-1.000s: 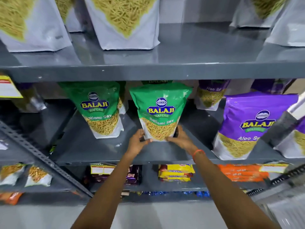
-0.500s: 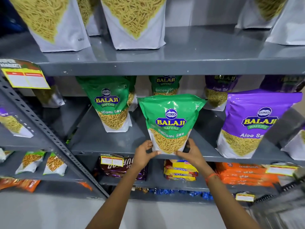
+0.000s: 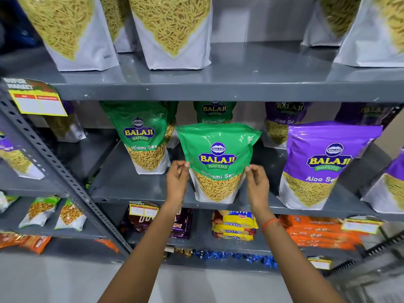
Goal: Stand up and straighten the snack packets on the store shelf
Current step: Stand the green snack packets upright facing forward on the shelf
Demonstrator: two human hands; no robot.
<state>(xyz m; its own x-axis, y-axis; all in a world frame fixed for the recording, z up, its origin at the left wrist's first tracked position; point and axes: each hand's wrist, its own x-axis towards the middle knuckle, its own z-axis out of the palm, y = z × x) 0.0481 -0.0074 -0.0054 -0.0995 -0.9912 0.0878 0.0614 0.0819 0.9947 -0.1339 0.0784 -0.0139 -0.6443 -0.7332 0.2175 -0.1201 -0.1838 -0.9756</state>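
Grey painted steel shelving (image 3: 229, 92) fills my view, with tall white pouches of yellow sev (image 3: 172, 31) on the top tier and stacked biscuit packs on the tier below the middle one. On the middle shelf (image 3: 135, 189) I see the glossy green Balaji Ratlami Sev stand-up pouch (image 3: 217, 160) standing upright near the front edge, its base on the shelf surface. My left hand (image 3: 177, 184) pinches the pouch's left side edge at about mid-height, thumb and fingertips closed on the film. My right hand (image 3: 258, 186) does the same on the right side edge, thumb in front, fingers curled behind; an orange thread band (image 3: 270, 224) circles that wrist. A second green Ratlami Sev pouch (image 3: 142, 136) stands to the left and slightly further back, apart from the one I hold. Another green pouch (image 3: 215, 112) sits directly behind, its lower half hidden. To the right, a purple Balaji Aloo Sev pouch (image 3: 325, 162) stands near the held pouch, not touching it. A yellow price tag (image 3: 37, 101) hangs at the upper shelf's left end.
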